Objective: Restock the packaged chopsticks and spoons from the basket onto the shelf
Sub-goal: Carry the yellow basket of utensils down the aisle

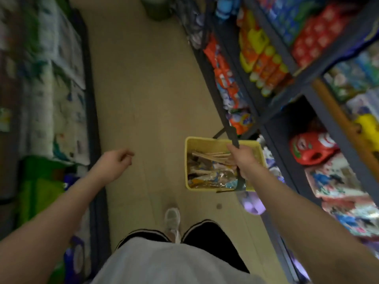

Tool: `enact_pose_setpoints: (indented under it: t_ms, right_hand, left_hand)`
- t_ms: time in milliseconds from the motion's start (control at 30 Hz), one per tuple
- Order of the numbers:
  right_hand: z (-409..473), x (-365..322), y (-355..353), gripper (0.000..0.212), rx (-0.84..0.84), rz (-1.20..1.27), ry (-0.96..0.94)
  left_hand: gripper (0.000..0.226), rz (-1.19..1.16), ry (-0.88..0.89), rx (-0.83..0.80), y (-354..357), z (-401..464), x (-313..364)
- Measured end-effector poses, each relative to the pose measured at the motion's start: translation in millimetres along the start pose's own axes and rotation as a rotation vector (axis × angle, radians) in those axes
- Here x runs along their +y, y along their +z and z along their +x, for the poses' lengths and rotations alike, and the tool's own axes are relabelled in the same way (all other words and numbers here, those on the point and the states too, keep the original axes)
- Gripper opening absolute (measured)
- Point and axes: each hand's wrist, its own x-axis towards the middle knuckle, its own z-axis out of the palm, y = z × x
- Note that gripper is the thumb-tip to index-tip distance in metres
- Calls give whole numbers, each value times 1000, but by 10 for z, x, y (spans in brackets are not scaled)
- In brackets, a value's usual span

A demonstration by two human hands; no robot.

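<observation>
Shelf (291,95) racks on the right, stocked with detergent. Yellow basket (207,143) hangs over the aisle floor beside it, packaged chopsticks and spoons (209,171) inside. Right hand (243,158) grips its dark handle (232,134). Left hand (117,160) loosely curled, holding nothing.

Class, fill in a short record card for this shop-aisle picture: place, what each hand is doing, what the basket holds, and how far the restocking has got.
place: shop aisle, tan floor, stocked shelves on both sides
right hand: grips the dark handle of the yellow basket, carrying it above the floor
left hand: holds nothing, fingers loosely curled, out over the floor
basket contents: packaged wooden utensils, blurred; chopsticks or spoons cannot be told apart
right-side shelf: detergent bottles and bags
task progress: nothing taken from the basket yet
</observation>
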Motion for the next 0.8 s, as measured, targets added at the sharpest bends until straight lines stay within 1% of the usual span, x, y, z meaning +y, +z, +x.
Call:
enact_pose_setpoints:
  t_ms: [100,200,367,433,533,600,700,800]
  right_hand:
    - [402,-587,170,25,8,-58,-21]
    - [880,-1030,308,29,22,-100,-47]
    - [1889,-1857,520,30,20,-137,-44]
    - [2285,-2306,610,25,16,-136,-52]
    - [2711,-3044,762,24,-17,-127,-87]
    - [2958,-3551,869,23,-51,-127,-134]
    - [3350,-4291,1035,21,-65,-197,-217]
    - [3833,-4946,1278,21,-109,-203,-232]
  left_hand:
    - [23,-43,96,62,-488,534,348]
    - [23,-71,176,145,-893,1031,682]
    - [23,-93,227,247,-1469,2011,1118]
    - [23,-112,193,268,-1665,2442,1205]
    - [24,-131,96,247,-1914,3054,1236]
    - [25,-140,15,224,-2069,3450,1182]
    - [28,-148,-114,203,-2281,4023,1057]
    - [28,-109,-193,164,-2513,4662,955]
